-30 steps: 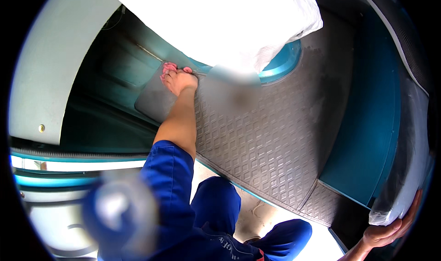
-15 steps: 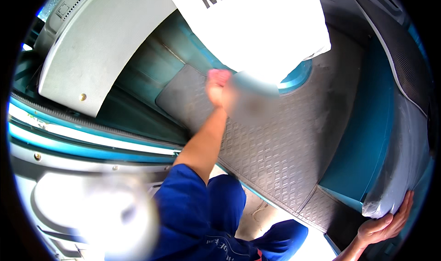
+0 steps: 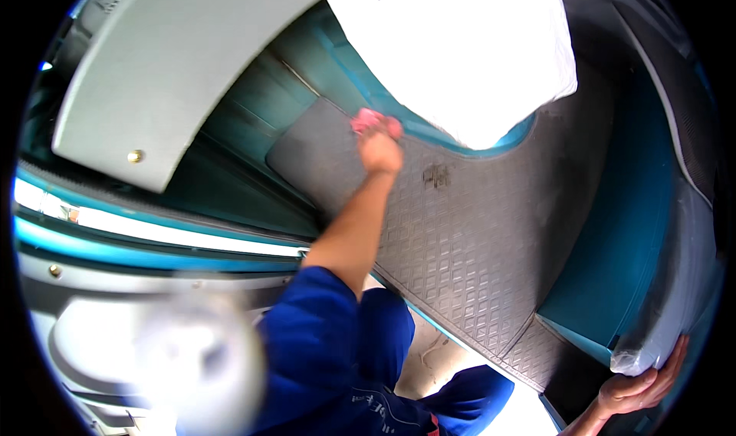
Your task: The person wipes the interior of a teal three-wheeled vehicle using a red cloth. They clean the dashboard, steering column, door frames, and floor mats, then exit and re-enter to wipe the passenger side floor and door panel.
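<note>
My left hand (image 3: 381,154) reaches far forward, fingers closed on a crumpled pink cloth (image 3: 368,120). It presses the cloth down at the far edge of the grey floor mat (image 3: 460,236), beside a teal rim. To the right of that hand, a dark smudge (image 3: 436,176) marks the mat. At the lower right my right hand (image 3: 640,391) rests against the front corner of a seat cushion (image 3: 665,306) in clear plastic. Its fingers lie stretched along the cushion's side, with the thumb apart.
A large white sheet or bag (image 3: 468,60) with black print hangs beyond my left hand. A grey panel (image 3: 165,75) stands at the left, above a door sill (image 3: 153,229). The teal seat base (image 3: 602,259) rises at the right. A blurred white object (image 3: 199,352) fills the lower left.
The view has shifted slightly, moving the scene rightward. My left hand and cloth stay near the same part of the mat, now less blurred. The dark smudge shows more clearly. My right hand stays at the cushion.
</note>
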A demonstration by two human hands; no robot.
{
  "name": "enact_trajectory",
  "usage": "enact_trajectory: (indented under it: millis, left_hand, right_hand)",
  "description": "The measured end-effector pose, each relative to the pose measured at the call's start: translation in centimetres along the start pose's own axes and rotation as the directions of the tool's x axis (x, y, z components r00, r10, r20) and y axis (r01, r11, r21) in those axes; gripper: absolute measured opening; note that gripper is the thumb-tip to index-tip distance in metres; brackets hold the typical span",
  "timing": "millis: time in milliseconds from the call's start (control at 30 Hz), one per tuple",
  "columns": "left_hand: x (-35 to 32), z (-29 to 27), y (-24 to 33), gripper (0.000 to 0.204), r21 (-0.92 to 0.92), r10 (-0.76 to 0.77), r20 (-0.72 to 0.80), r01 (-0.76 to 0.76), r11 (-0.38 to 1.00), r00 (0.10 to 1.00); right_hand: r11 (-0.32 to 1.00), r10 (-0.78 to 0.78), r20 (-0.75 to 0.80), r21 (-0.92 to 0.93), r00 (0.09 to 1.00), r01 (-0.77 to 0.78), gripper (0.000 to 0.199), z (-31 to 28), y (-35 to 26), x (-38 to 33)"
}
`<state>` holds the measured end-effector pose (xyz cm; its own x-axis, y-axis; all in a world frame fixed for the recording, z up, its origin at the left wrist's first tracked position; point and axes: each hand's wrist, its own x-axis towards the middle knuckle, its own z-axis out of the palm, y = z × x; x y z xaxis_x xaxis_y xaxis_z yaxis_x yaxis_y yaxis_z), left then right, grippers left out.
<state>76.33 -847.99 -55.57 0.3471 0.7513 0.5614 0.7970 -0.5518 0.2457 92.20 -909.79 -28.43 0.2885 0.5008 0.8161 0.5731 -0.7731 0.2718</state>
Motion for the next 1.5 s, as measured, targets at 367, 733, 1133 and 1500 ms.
enact_trajectory:
  millis: [367, 733, 1133, 1500]
  left_hand:
    - [1.4, -2.6, -0.3, 0.014, -0.506, -0.278, 0.384, 0.453, 0.734, 0.880]
    - [-9.8, -10.9, 8.3, 0.018, -0.265, 0.472, 0.229, -0.412, 0.872, 0.851]
    - [-9.0, -8.1, 6.8, 0.016, -0.262, 0.431, 0.178, -0.380, 0.887, 0.885]
    - [-3.8, -5.6, 8.6, 0.015, -0.266, 0.313, 0.378, -0.222, 0.938, 0.871]
  right_hand:
    - [0.998, 0.059, -0.003, -0.017, 0.998, -0.059, 0.068, -0.3, -1.7, 0.7]
    - [0.999, 0.040, -0.006, 0.014, 0.999, -0.040, 0.061, -0.4, -2.1, 1.3]
    - [0.996, 0.092, -0.006, 0.012, 0.996, -0.091, 0.064, -0.6, -3.4, 1.4]
    - [0.998, 0.058, 0.010, 0.020, 0.998, -0.059, 0.064, -0.7, -3.1, 1.5]
